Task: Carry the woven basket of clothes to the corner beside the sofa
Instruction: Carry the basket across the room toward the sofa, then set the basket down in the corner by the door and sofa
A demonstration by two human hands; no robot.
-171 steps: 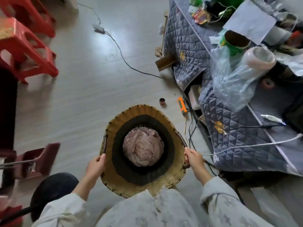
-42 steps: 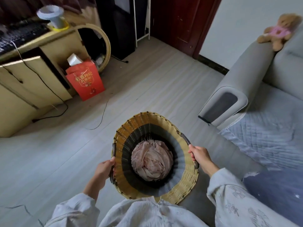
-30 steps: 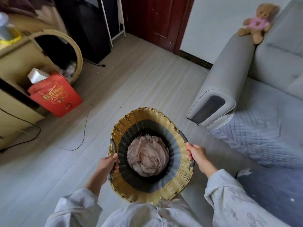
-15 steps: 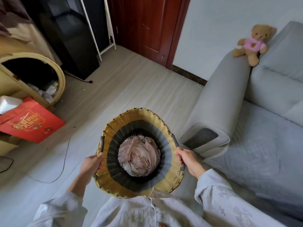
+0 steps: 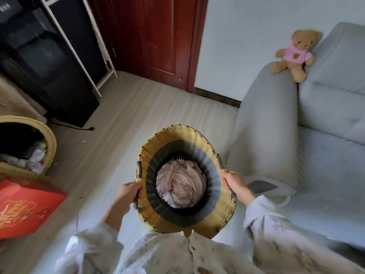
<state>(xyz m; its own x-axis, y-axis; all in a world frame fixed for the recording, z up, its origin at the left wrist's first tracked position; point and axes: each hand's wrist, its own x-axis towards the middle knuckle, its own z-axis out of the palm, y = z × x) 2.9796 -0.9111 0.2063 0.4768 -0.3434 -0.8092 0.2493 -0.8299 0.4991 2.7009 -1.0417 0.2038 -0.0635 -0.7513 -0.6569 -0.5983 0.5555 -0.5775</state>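
Note:
I hold the woven basket (image 5: pixel 178 135) in front of my body, off the floor; its rim is yellow with a dark band inside. A bundle of pinkish clothes (image 5: pixel 180 183) lies at its bottom. My left hand (image 5: pixel 128 191) grips the dark handle on the left rim. My right hand (image 5: pixel 236 183) grips the handle on the right rim. The grey sofa (image 5: pixel 324 139) stands to the right, its armrest (image 5: pixel 264 123) just beside the basket. The corner between the armrest, the wall and the door lies ahead.
A teddy bear (image 5: pixel 294 54) sits on top of the armrest. A dark red door (image 5: pixel 158 36) is ahead, with a white rack (image 5: pixel 92 52) and black cabinet (image 5: pixel 41 62) at left. A red box (image 5: pixel 25 208) and a round wicker bin (image 5: pixel 33 147) stand at lower left.
I have walked from the cluttered quilted table round to the sofa's end. In the last second the door and armrest have come closer; both hands have kept their hold on the basket.

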